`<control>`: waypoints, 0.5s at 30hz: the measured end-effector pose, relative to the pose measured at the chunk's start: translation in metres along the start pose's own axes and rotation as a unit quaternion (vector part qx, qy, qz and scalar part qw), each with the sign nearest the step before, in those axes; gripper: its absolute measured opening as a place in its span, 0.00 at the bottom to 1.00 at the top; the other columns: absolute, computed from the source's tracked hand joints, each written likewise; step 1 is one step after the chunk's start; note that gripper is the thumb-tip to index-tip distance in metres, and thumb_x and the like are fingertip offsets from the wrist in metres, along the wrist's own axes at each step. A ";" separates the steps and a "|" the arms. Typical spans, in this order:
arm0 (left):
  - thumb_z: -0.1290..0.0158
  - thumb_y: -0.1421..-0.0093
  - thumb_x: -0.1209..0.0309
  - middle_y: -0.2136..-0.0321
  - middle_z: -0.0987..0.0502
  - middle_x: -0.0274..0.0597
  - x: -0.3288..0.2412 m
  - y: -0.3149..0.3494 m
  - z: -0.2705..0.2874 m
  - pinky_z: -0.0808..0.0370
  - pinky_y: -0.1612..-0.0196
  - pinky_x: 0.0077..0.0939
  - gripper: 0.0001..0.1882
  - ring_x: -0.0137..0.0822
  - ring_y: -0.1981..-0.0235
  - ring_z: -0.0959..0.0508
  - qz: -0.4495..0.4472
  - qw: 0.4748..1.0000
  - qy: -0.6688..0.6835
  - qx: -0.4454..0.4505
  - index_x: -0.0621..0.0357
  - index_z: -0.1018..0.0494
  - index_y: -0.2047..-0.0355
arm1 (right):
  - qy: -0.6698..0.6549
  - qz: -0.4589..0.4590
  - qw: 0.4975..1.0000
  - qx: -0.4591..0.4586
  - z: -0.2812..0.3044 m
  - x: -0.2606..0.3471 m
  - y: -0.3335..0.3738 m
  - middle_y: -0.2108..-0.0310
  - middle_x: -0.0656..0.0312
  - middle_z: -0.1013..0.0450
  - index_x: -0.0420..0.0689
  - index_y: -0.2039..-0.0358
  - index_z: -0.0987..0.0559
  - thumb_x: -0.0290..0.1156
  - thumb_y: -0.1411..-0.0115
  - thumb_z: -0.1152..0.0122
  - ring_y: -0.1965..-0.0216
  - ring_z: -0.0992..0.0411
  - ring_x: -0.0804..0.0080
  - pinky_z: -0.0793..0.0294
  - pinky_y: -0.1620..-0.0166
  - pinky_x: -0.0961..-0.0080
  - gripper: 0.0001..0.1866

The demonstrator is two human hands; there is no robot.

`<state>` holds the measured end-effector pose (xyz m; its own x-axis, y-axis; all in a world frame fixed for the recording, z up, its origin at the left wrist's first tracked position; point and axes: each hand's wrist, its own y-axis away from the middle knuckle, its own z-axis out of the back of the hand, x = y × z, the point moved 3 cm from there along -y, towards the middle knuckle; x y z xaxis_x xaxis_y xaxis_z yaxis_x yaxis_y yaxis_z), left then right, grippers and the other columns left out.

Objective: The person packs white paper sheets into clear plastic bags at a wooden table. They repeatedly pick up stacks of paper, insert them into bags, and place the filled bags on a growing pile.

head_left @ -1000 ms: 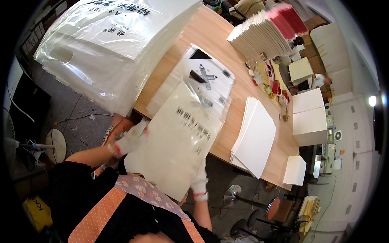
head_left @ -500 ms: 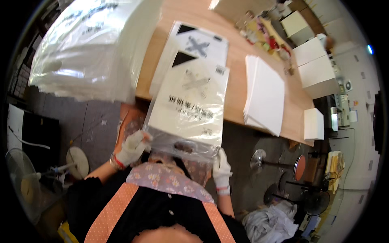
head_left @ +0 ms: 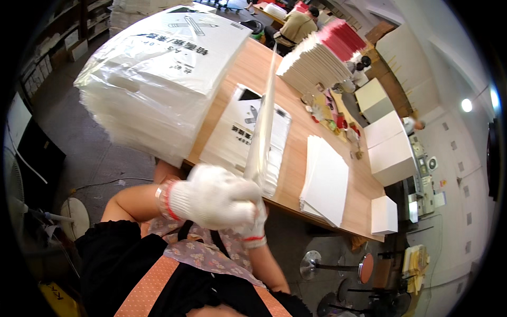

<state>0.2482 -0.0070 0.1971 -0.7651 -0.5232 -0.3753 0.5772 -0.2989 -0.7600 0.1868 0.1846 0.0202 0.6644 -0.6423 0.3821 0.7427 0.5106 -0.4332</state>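
Note:
A clear plastic packet of paper (head_left: 261, 140) stands on edge above the table, its narrow side toward me. My left hand (head_left: 214, 196), in a white knit glove, is closed at the packet's near end, its outline a little blurred. My right hand (head_left: 256, 226), gloved too, grips that same end and is mostly hidden behind the left. Beneath the upright packet, more printed paper packets (head_left: 224, 138) lie flat on the wooden table (head_left: 288, 182). A tall pile of bagged paper packets (head_left: 153, 90) rises on the left.
Loose white sheets (head_left: 326, 179) lie to the right, by white boxes (head_left: 391, 148) at the table's far side. Small items clutter a yellowish mat (head_left: 332, 113). Beyond is a stack of pads (head_left: 311, 61) and a seated person (head_left: 297, 26). A round stool (head_left: 364, 268) stands at lower right.
The packet has gone from lying face up toward me to standing on edge. My left hand has moved right and up, and my right hand inward, so both meet at its near end.

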 end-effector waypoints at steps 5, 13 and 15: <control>0.55 0.39 0.70 0.72 0.26 0.35 0.046 0.029 0.117 0.33 0.71 0.17 0.08 0.25 0.74 0.29 0.071 0.914 0.138 -0.375 0.59 0.29 0.71 | -0.792 -0.166 0.576 0.121 0.016 0.051 -0.140 0.56 0.55 0.31 0.39 0.47 0.32 0.40 0.36 0.51 0.58 0.29 0.68 0.24 0.58 0.69 0.22; 0.55 0.40 0.74 0.62 0.27 0.38 0.198 0.153 0.237 0.33 0.46 0.28 0.08 0.30 0.58 0.27 0.281 0.717 0.289 -0.568 0.60 0.30 0.62 | -0.622 -0.140 0.720 0.274 -0.020 0.138 -0.181 0.74 0.61 0.27 0.40 0.50 0.30 0.38 0.35 0.52 0.75 0.27 0.77 0.26 0.75 0.80 0.18; 0.57 0.38 0.68 0.76 0.35 0.28 0.180 0.182 0.205 0.34 0.71 0.18 0.06 0.22 0.75 0.34 0.292 0.726 0.086 -0.617 0.56 0.34 0.65 | -0.647 -0.094 0.721 0.231 -0.030 0.129 -0.157 0.75 0.61 0.26 0.41 0.50 0.29 0.38 0.35 0.52 0.75 0.28 0.78 0.26 0.74 0.80 0.17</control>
<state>0.2744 -0.3187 0.1000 -0.5778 -0.1336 -0.8052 0.2042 0.9314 -0.3012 0.1533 0.0041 0.1127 -0.1520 0.1925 0.9695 0.5796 0.8119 -0.0703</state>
